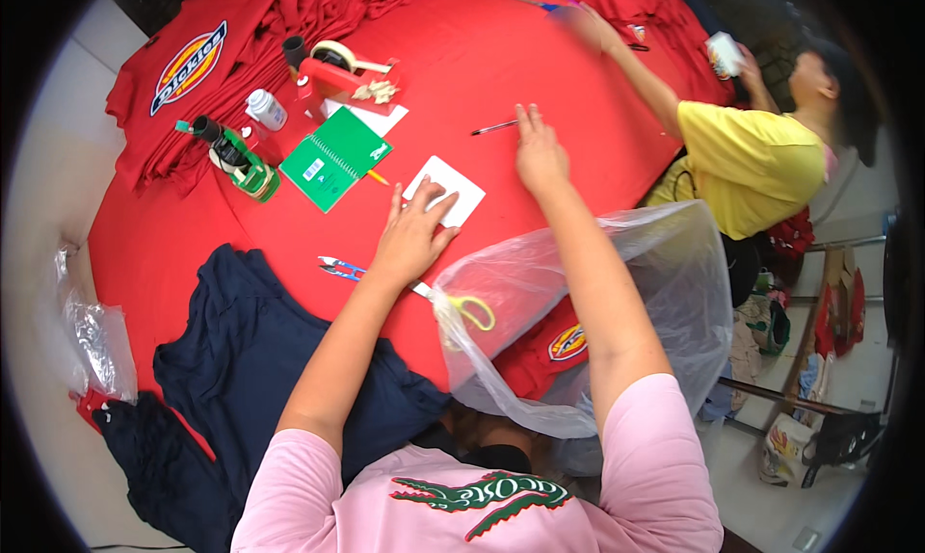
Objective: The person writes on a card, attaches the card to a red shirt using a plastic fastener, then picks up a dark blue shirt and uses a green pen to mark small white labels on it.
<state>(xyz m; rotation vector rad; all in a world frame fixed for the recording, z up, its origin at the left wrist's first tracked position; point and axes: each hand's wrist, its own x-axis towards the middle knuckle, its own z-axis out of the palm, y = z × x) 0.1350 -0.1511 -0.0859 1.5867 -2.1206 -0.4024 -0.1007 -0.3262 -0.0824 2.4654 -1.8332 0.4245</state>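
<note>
My left hand (416, 230) lies with spread fingers on a small white sheet of paper (464, 198) on the red cloth. Farther right, my right hand (541, 153) reaches forward, fingers stretched out, holding nothing. Its fingertips are at the end of a pen (493, 128); whether they touch it I cannot tell. Left of the paper lie a green spiral notebook (332, 163) and a yellow pencil (379, 178). Blue thread snips (340, 269) rest beside my left forearm, and yellow-handled scissors (474, 312) are partly covered by a clear plastic bag (665, 264).
A navy shirt (260, 322) covers the near left. Folded red shirts (183, 81) are piled at the far left, near a red tape dispenser (337, 74), a white bottle (267, 110) and a green holder (252, 179). On the right sits a person in a yellow shirt (747, 163).
</note>
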